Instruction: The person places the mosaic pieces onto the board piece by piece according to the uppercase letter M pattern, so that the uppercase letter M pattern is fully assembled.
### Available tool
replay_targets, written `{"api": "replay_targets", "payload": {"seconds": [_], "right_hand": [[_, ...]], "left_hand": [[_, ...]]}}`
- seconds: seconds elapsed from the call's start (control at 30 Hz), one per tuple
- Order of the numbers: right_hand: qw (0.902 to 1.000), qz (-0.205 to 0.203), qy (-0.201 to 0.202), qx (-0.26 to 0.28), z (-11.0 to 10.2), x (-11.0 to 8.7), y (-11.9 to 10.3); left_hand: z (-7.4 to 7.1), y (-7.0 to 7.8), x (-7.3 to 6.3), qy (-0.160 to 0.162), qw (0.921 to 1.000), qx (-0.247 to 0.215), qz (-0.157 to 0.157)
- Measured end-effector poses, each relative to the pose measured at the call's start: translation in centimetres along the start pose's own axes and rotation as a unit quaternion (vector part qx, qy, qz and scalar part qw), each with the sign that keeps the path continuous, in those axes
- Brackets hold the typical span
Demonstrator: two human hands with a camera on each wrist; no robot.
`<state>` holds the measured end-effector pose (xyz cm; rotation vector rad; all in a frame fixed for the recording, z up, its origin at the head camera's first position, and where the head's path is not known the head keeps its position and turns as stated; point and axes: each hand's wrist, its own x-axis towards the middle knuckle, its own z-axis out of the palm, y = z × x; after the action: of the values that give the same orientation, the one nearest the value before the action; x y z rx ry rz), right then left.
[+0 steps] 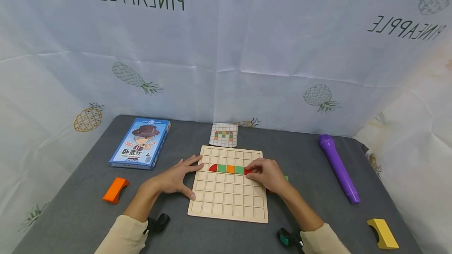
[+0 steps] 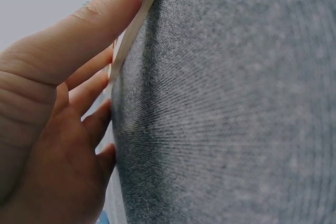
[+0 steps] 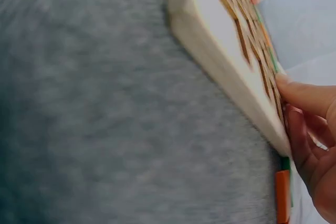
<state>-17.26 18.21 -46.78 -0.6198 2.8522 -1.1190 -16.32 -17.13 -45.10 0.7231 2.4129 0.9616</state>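
A pale wooden grid board [image 1: 227,199] lies on the dark table. Across one of its upper rows run a red rounded piece [image 1: 213,167], a green square [image 1: 221,168], an orange square [image 1: 230,169] and another green square [image 1: 239,170]. At the row's right end my right hand [image 1: 267,174] pinches a red piece [image 1: 248,171], mostly covered by the fingers. My left hand [image 1: 173,178] steadies the board's left edge with fingers spread; the left wrist view shows its thumb [image 2: 97,30] against the wooden rim. Behind the board sits a pattern card [image 1: 223,142] printed with coloured cells.
Partly hidden by the right hand, an orange piece [image 3: 283,196] and a green piece [image 1: 287,178] lie beside the board. A blue game box [image 1: 141,144] and orange arch block [image 1: 115,190] are left; a purple microphone-shaped object [image 1: 339,167] and yellow arch block [image 1: 384,233] are right.
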Motion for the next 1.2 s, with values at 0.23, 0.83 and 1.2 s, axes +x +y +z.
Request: {"api": "replay_targets", "payload": {"seconds": [0.23, 0.83, 1.2], "right_hand": [[1.0, 0.002, 0.008, -0.004, 0.24, -0.15, -0.08], [0.9985, 0.053, -0.013, 0.011, -0.09, 0.3, -0.82], [0.9981, 0.052, -0.02, 0.026, -0.1, 0.36, -0.7]], "left_hand": [[0.12, -0.2, 0.06, 0.0, 1.0, 0.002, -0.001], [0.08, -0.03, 0.14, -0.002, 1.0, 0.007, -0.004], [0.03, -0.02, 0.2, 0.0, 0.9999, 0.013, -0.005]]}}
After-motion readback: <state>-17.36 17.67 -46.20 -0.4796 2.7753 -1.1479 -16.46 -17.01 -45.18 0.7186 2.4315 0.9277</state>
